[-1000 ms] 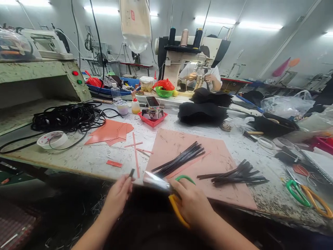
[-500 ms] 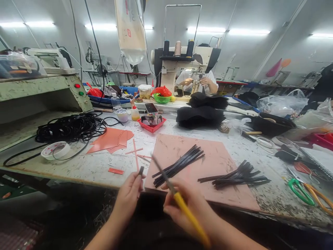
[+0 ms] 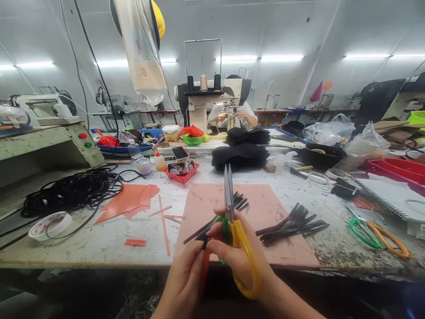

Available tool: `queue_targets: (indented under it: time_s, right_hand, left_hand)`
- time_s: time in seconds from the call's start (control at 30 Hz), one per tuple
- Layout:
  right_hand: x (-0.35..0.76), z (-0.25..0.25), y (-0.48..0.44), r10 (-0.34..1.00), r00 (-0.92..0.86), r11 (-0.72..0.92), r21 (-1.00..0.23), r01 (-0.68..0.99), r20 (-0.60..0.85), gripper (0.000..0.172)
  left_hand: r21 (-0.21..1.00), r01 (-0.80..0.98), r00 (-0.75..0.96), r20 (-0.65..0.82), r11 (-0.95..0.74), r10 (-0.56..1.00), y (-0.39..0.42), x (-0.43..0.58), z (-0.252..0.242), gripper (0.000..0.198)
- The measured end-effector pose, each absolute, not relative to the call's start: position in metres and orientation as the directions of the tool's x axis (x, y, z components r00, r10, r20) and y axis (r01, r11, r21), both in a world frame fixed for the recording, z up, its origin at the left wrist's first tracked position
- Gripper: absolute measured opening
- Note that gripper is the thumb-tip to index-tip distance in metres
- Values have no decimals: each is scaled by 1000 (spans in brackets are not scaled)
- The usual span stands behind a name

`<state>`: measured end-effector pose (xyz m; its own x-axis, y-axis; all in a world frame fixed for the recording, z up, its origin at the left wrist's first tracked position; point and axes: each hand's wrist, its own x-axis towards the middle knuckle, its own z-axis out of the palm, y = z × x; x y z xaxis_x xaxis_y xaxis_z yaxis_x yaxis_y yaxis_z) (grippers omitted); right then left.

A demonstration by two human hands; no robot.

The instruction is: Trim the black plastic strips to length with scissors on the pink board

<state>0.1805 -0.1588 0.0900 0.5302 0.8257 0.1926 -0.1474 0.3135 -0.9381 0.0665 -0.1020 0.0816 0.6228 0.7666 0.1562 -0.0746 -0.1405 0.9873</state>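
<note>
The scissors [image 3: 229,190], with one yellow and one green handle, are held in my right hand [image 3: 244,250]; the blades point up and look nearly closed. My left hand [image 3: 186,270] pinches a narrow strip [image 3: 205,263] that shows black at its tip and red-orange below. My right thumb and fingertips meet the strip's upper end, so both hands touch there. Behind them, a bundle of thin black strips [image 3: 199,232] lies on the pink board [image 3: 199,199], partly covered by my right hand. A second fanned bundle of black strips [image 3: 294,226] rests farther right on it.
Coiled black cord [image 3: 73,190], a tape roll [image 3: 51,225] and orange pieces [image 3: 121,199] lie left. A red basket [image 3: 182,175] with a phone and stacked black pieces [image 3: 239,157] stand behind. Another pair of scissors [image 3: 387,239] lies right. A person [image 3: 247,115] sits across at a sewing machine.
My hands have come together, and my right fingers now touch the strip in my left hand. The scissors have swung from slanting left to pointing upward. The camera view has turned right.
</note>
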Motion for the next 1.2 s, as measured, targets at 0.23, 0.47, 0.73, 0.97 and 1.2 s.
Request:
queue_targets:
  time_s: [0.23, 0.47, 0.73, 0.97, 1.2]
  right_hand:
    - [182, 92, -168, 802, 562, 340, -928, -151, 202, 36]
    - [186, 91, -173, 819, 515, 345, -934, -95, 251, 35]
    - [187, 91, -172, 810, 522, 369, -924, -99, 268, 34]
    - [186, 91, -174, 803, 522, 357, -934, -32, 289, 33]
    - [219, 102, -175, 535, 594, 408, -800, 441, 601, 31]
  left_hand:
    - [998, -60, 670, 52, -15, 741, -106, 67, 85, 30]
    - [985, 38, 696, 95, -168, 712, -108, 69, 85, 26]
    - [979, 63, 691, 97, -194, 717, -108, 71, 88, 31]
    - [977, 103, 680, 68, -187, 730, -110, 72, 89, 30]
    - [978, 174, 739, -51, -117, 672, -112, 78, 83, 41]
